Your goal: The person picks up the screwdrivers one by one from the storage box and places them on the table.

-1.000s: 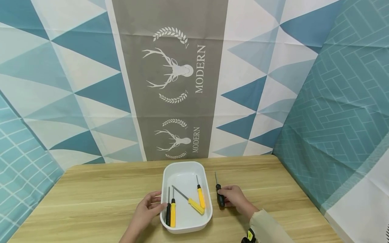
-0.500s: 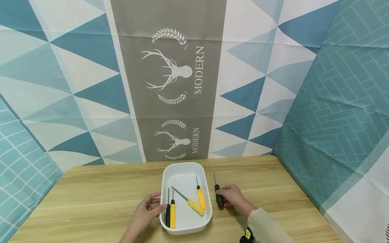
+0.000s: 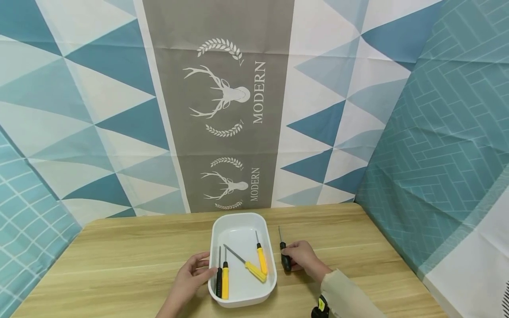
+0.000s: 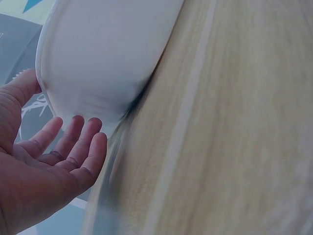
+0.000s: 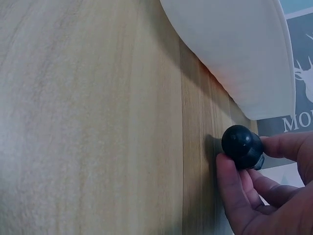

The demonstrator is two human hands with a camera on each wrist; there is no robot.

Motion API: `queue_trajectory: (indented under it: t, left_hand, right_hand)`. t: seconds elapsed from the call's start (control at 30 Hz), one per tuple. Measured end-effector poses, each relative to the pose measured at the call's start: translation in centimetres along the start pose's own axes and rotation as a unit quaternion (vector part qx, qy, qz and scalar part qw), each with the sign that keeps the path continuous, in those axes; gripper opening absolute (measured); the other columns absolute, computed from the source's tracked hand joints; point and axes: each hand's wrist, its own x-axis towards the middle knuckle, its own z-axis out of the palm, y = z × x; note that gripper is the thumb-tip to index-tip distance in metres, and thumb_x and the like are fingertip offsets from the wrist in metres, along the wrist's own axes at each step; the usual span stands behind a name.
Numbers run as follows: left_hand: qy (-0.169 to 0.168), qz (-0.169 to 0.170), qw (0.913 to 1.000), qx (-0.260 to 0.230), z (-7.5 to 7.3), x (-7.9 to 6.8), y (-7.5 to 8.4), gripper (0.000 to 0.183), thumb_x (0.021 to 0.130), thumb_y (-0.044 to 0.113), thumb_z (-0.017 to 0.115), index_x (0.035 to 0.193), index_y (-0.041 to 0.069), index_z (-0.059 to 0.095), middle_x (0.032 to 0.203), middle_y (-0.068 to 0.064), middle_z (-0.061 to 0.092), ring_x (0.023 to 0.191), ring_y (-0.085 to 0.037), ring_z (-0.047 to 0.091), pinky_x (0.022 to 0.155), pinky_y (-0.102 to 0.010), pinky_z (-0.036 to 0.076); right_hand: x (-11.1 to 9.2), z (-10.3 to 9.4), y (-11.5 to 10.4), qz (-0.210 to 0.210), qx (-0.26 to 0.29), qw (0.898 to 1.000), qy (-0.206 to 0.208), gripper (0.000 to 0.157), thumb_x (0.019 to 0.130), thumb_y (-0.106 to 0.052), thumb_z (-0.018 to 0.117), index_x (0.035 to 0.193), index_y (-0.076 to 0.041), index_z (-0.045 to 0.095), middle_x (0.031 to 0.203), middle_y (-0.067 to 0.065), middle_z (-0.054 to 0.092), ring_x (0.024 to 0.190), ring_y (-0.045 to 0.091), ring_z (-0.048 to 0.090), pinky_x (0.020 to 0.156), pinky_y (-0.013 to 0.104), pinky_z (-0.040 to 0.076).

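Observation:
A white rectangular container [image 3: 241, 303] stands on the wooden table. Inside lie a black-handled screwdriver [image 3: 219, 282], a yellow one [image 3: 225, 282] beside it, a slanted yellow screwdriver [image 3: 255, 271] and another yellow screwdriver [image 3: 262, 260] near the right wall. My left hand [image 3: 191, 276] holds the container's left side, thumb over the rim and bent fingers against the outer wall [image 4: 98, 58]. To the right of the container, my right hand [image 3: 304, 256] grips a black screwdriver [image 3: 286, 263] by its handle, shaft pointing away. Its rounded handle end [image 5: 239, 141] shows between thumb and fingers in the right wrist view.
The wooden table [image 3: 131, 265] extends on both sides of the container. A patterned cloth [image 3: 234, 132] hangs along its back edge, and a teal cloth [image 3: 437, 154] borders the right. A black and yellow device [image 3: 320, 308] sits at the right wrist.
The head view has drifted slightly. Both hands keep their holds, and the screwdrivers inside the container stay as they were.

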Motion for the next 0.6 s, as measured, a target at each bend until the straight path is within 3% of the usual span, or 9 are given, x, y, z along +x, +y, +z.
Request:
queue_trajectory:
  t: [0.6]
  left_hand:
    - [0.000, 0.000, 1.0000, -0.002, 0.12, 0.01, 0.07, 0.054, 0.080, 0.021, 0.073, 0.127, 0.006, 0.052, 0.115, -0.016, 0.062, 0.096, -0.020, 0.063, 0.079, -0.030, 0.056]
  right_hand:
    - [-0.24, 0.07, -0.48, 0.001, -0.017, 1.000, 0.007, 0.029, 0.086, -0.015, 0.063, 0.102, 0.009, 0.061, 0.087, 0.015, 0.062, 0.070, 0.018, 0.059, 0.058, 0.032, 0.057]
